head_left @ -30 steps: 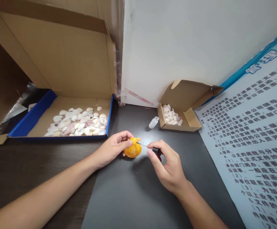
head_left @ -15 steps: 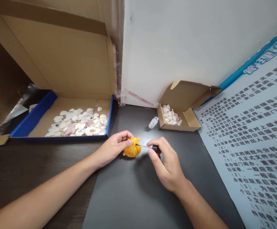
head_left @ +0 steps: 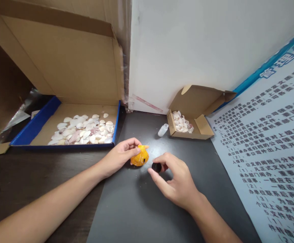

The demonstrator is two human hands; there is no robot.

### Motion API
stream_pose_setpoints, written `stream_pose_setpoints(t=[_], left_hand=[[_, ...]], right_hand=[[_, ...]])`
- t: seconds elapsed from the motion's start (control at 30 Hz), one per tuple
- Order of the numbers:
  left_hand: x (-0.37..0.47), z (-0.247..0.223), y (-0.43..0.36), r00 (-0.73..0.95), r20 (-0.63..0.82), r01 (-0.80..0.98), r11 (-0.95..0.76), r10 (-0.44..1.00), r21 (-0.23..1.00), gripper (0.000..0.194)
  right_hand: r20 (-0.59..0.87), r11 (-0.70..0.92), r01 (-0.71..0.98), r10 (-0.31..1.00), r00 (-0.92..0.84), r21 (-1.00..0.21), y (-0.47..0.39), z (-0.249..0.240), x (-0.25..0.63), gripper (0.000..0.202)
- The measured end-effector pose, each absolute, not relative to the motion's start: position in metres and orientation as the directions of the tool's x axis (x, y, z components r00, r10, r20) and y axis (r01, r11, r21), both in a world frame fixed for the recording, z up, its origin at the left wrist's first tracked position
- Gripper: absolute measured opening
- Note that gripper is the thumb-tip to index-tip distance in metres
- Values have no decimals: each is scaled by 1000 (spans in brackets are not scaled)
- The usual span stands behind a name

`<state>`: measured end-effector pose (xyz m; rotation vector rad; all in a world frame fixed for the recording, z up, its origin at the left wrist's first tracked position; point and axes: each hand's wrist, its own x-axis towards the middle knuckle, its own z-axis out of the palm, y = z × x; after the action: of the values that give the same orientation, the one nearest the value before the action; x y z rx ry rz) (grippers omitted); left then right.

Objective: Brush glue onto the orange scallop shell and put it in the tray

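An orange scallop shell (head_left: 141, 157) is pinched at its left edge by the thumb and fingers of my left hand (head_left: 125, 152). To its right, my right hand (head_left: 175, 173) grips a black cap (head_left: 156, 167) between thumb and fingers. A small dark brush tip shows against the shell's right side; the stem between it and the cap is hard to make out. Behind my hands, a small bottle with whitish contents (head_left: 163, 130) lies tilted on the dark surface.
At the left, a blue-edged cardboard box (head_left: 116, 125) with its lid raised holds many white shells (head_left: 82, 130). A smaller open cardboard box (head_left: 171, 124) at the back right also holds shells. A printed sheet (head_left: 240, 135) runs along the right, beside the grey mat (head_left: 126, 206).
My right hand has turned and lowered slightly, carrying the cap nearer and the brush tip to the shell's lower right. My left hand and the shell have barely moved.
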<state>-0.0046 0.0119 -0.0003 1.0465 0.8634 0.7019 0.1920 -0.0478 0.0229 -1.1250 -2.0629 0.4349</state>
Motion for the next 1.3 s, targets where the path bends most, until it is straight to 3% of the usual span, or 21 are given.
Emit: stream_pose_setpoints(t=[0.3,0.67,0.97,1.13,1.3], left_hand=[[-7,-1,13,510,-263,-74,346,819,935,28],[-8,0,13,507,-261,-58,334,822,941,28],[-8,0,12,512,-258,-50,328,819,943,27],[-7,3,11,505,-250,-57,321,826,945,27],[-7,2,11,504,-242,-41,302,829,952,25]], right_hand=[[559,602,533,786,-263,-595,-48,21,192,19],[441,571,526,821,-364,-630,-52,23,190,10],[522,580,488,811,-265,-652,-51,21,192,20],[441,562,526,827,-349,-638,-51,22,191,10],[480,572,519,819,-315,-635,-52,23,190,8]])
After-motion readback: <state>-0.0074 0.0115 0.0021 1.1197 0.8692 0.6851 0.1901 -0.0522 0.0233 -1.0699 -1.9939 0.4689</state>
